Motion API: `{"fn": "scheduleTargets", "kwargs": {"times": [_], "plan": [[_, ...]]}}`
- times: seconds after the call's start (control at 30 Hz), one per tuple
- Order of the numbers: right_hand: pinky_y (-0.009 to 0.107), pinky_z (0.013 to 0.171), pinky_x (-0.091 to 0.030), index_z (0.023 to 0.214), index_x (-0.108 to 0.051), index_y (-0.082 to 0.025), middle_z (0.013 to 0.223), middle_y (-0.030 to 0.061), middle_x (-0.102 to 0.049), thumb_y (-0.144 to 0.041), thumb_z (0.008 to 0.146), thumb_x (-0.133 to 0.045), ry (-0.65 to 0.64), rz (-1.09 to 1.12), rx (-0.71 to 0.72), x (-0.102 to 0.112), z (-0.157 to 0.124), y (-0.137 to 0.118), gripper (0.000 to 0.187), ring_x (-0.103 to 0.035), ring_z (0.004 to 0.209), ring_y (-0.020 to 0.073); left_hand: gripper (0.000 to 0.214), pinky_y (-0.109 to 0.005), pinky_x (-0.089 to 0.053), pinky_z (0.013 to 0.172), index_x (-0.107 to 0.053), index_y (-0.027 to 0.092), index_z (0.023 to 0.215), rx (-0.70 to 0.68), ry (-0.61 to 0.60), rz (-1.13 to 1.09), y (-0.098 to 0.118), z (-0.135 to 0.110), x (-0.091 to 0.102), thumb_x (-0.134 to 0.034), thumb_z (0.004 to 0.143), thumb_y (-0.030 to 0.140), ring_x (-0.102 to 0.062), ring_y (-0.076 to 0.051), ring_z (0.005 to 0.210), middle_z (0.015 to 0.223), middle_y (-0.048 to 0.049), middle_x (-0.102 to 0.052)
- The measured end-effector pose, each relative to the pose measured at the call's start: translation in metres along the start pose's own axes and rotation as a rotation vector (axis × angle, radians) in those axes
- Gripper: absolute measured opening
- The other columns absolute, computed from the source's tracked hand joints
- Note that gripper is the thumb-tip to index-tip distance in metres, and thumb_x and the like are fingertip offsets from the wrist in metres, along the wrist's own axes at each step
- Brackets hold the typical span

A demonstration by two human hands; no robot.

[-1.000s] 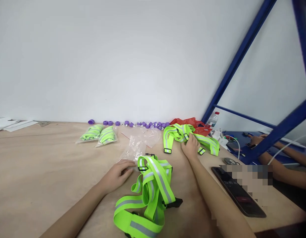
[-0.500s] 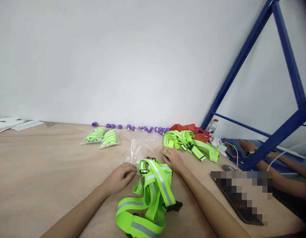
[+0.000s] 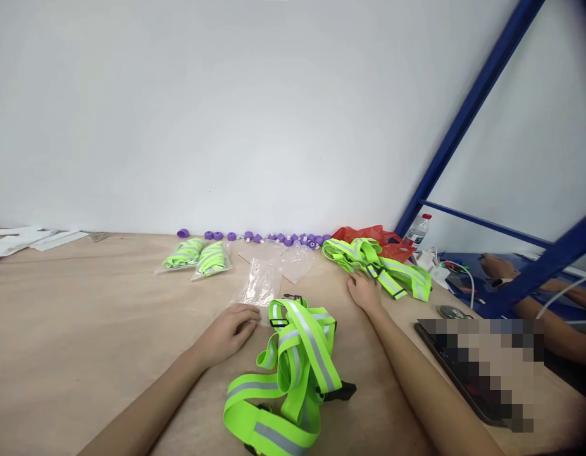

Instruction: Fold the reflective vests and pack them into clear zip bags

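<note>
My left hand (image 3: 229, 334) lies on the table, fingers loosely bent and holding nothing, by the edge of the clear plastic bags (image 3: 263, 278). Right beside it is a loose heap of neon-green reflective strap (image 3: 312, 348) with grey stripes and black buckles. My right hand (image 3: 365, 292) reaches to a second reflective strap pile (image 3: 354, 250) farther off on the right; its fingers are partly spread, the tips at the near edge of that pile. Two clear bags packed with reflective straps (image 3: 211, 258) lie at the back left.
Several purple caps (image 3: 288, 240) line the wall. A red plastic bag (image 3: 376, 235) and a bottle (image 3: 419, 231) stand behind the right pile. A tablet-like device (image 3: 445, 364), partly blurred, and a blue metal frame (image 3: 468, 120) are at right. Another person's hand (image 3: 497, 266) shows beyond.
My right hand has moved right and away from the near strap to the far pile, whose left edge looks pushed back. My left hand has barely moved. The view has turned slightly.
</note>
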State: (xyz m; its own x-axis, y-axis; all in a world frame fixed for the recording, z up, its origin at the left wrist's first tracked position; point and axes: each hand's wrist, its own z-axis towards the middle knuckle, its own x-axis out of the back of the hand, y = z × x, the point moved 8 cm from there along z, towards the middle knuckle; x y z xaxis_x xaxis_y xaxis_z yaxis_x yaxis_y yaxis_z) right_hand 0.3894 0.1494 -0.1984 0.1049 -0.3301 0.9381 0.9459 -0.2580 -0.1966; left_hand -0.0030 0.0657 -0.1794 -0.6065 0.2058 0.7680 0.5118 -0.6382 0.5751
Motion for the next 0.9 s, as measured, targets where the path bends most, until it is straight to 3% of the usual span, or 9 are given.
{"fn": "scheduleTargets", "kwargs": {"times": [0.2,0.27,0.33,0.4,0.53,0.63,0.73,0.83,0.9], "plan": [[0.046,0.109,-0.037,0.120,-0.071,-0.018,0.138,0.0125,-0.060,-0.028,0.091,-0.043,0.042,0.060,0.073,0.000,-0.004,-0.005,0.041,-0.053,0.126,0.0320,0.030,-0.062,-0.024,0.115,-0.065,0.025,0.120,0.059,0.067,0.359,-0.012,-0.002,0.012,-0.044,0.098,0.031,-0.049,-0.031,0.131,0.139,-0.0093,-0.059],[0.044,0.109,-0.037,0.115,-0.072,-0.019,0.136,0.0114,-0.061,-0.027,0.090,-0.045,0.080,0.104,0.142,0.002,-0.011,-0.014,0.038,-0.053,0.124,0.0305,0.027,-0.055,-0.036,0.108,-0.067,0.023,0.112,0.038,0.100,0.424,-0.006,-0.003,0.018,-0.045,0.097,0.032,-0.055,-0.029,0.120,0.127,-0.0111,-0.064],[0.044,0.110,-0.035,0.107,-0.074,-0.020,0.135,0.0108,-0.061,-0.026,0.090,-0.047,0.126,0.157,0.217,0.006,-0.020,-0.025,0.033,-0.052,0.126,0.0300,0.027,-0.042,-0.047,0.091,-0.068,0.021,0.097,0.032,0.081,0.427,-0.001,-0.003,0.019,-0.044,0.097,0.032,-0.062,-0.025,0.097,0.101,-0.0103,-0.069],[0.046,0.109,-0.033,0.099,-0.075,-0.021,0.130,0.0111,-0.064,-0.025,0.089,-0.049,0.167,0.219,0.289,0.010,-0.028,-0.037,0.028,-0.052,0.124,0.0300,0.031,-0.035,-0.047,0.076,-0.067,0.020,0.085,0.044,0.033,0.403,0.000,-0.004,0.015,-0.042,0.098,0.032,-0.062,-0.023,0.081,0.083,-0.0079,-0.068],[0.050,0.110,-0.027,0.087,-0.074,-0.021,0.118,0.0111,-0.070,-0.023,0.088,-0.052,0.238,0.349,0.383,0.020,-0.043,-0.055,0.021,-0.056,0.118,0.0293,0.031,-0.033,-0.046,0.071,-0.069,0.020,0.086,0.045,-0.005,0.365,-0.002,-0.004,0.010,-0.042,0.098,0.031,-0.063,-0.023,0.080,0.083,-0.0072,-0.069],[0.049,0.107,-0.030,0.085,-0.073,-0.021,0.113,0.0117,-0.071,-0.024,0.088,-0.052,0.247,0.455,0.410,0.028,-0.051,-0.061,0.021,-0.058,0.115,0.0293,0.032,-0.033,-0.048,0.075,-0.070,0.021,0.090,0.040,0.010,0.329,-0.006,-0.003,0.014,-0.040,0.099,0.031,-0.064,-0.023,0.085,0.089,-0.0078,-0.070],[0.044,0.097,-0.042,0.088,-0.073,-0.020,0.103,0.0121,-0.073,-0.029,0.091,-0.049,0.165,0.572,0.438,0.033,-0.063,-0.071,0.025,-0.063,0.104,0.0282,0.032,-0.037,-0.049,0.090,-0.072,0.021,0.097,0.053,0.053,0.286,-0.014,-0.004,0.019,-0.042,0.099,0.031,-0.063,-0.026,0.106,0.112,-0.0105,-0.070],[0.035,0.079,-0.051,0.091,-0.073,-0.019,0.092,0.0096,-0.075,-0.039,0.096,-0.046,-0.025,0.688,0.483,0.033,-0.079,-0.088,0.034,-0.068,0.086,0.0242,0.031,-0.043,-0.043,0.105,-0.073,0.021,0.108,0.102,0.109,0.183,-0.023,-0.006,0.023,-0.047,0.097,0.035,-0.052,-0.031,0.129,0.138,-0.0127,-0.059],[0.032,0.074,-0.053,0.093,-0.074,-0.018,0.093,0.0082,-0.076,-0.044,0.097,-0.047,-0.178,0.752,0.522,0.033,-0.091,-0.101,0.038,-0.069,0.083,0.0227,0.031,-0.044,-0.043,0.105,-0.073,0.021,0.108,0.112,0.125,0.101,-0.026,-0.006,0.023,-0.049,0.096,0.037,-0.054,-0.031,0.127,0.136,-0.0128,-0.061]]}}
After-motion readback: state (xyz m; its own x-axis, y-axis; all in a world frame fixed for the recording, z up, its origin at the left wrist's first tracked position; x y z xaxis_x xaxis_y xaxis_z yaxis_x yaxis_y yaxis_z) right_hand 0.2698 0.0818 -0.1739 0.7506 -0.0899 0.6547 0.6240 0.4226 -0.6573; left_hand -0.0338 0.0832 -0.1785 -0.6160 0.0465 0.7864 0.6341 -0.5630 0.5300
